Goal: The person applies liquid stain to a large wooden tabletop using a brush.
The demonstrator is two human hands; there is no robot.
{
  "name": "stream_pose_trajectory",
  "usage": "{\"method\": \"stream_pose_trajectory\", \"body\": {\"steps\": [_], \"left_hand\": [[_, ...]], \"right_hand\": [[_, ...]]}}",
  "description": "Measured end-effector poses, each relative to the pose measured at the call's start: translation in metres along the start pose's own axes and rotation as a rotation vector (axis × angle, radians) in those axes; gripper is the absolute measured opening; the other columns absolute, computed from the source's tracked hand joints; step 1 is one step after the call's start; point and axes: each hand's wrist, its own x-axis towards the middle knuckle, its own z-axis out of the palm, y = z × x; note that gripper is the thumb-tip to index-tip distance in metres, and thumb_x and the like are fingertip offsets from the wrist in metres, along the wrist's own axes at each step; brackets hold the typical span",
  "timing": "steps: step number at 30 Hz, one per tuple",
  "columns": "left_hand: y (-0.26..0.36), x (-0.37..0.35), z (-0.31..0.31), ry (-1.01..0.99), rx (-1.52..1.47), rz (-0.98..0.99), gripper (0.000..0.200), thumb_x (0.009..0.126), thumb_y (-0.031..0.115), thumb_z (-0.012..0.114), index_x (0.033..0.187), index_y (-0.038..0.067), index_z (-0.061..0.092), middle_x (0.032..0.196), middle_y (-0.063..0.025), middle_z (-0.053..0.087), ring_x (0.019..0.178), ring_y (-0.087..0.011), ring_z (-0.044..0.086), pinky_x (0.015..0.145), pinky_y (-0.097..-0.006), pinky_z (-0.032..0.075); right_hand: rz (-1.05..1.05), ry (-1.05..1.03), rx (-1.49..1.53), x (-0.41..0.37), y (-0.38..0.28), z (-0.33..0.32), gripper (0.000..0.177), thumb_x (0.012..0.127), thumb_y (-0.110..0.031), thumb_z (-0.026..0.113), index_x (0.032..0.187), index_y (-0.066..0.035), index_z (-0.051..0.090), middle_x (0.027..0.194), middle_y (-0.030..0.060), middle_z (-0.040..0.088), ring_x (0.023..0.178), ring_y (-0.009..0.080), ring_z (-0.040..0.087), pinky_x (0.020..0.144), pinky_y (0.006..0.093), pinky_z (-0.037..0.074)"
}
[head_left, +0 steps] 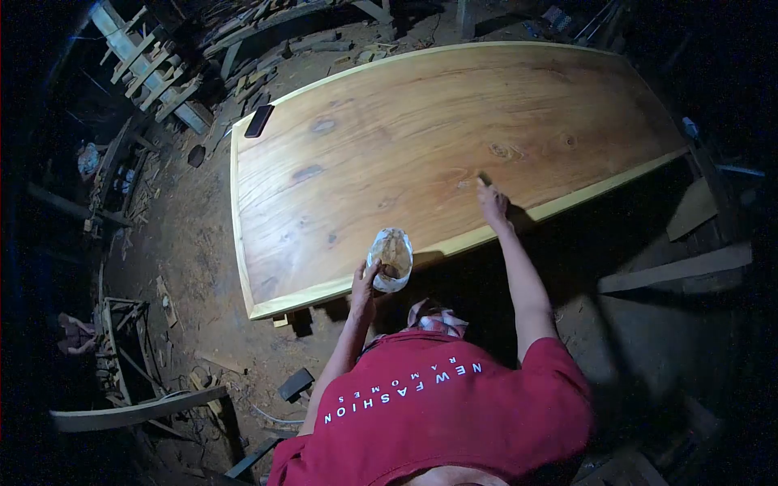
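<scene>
A large wooden slab (421,121) with a pale edge lies flat in front of me. My left hand (365,283) holds a small white container (391,259) with brownish paste inside, over the slab's near edge. My right hand (491,202) presses a small dark tool (484,178) against the slab's surface near a knot, close to the near edge. I wear a red shirt with white letters.
A dark phone-like object (259,121) lies on the slab's far left corner. Wood offcuts and scrap (154,73) are piled at the upper left. Planks (677,267) lie on the dirt floor to the right, a wooden frame (121,348) stands lower left.
</scene>
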Motion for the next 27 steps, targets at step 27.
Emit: {"method": "stream_pose_trajectory", "body": {"steps": [27], "left_hand": [[0.064,0.034,0.076,0.171,-0.068,0.043,0.065,0.072,0.048,0.061,0.123,0.018,0.033,0.115,-0.0070,0.048,0.106,-0.0256,0.045,0.075,-0.0486,0.041]], "right_hand": [[0.330,-0.437,0.710,0.099,-0.006,-0.032,0.016,0.076,-0.019,0.058,0.085,-0.007,0.063,0.060,0.0035,0.057,0.052,0.0118,0.058,0.047,0.0299,0.045]]}}
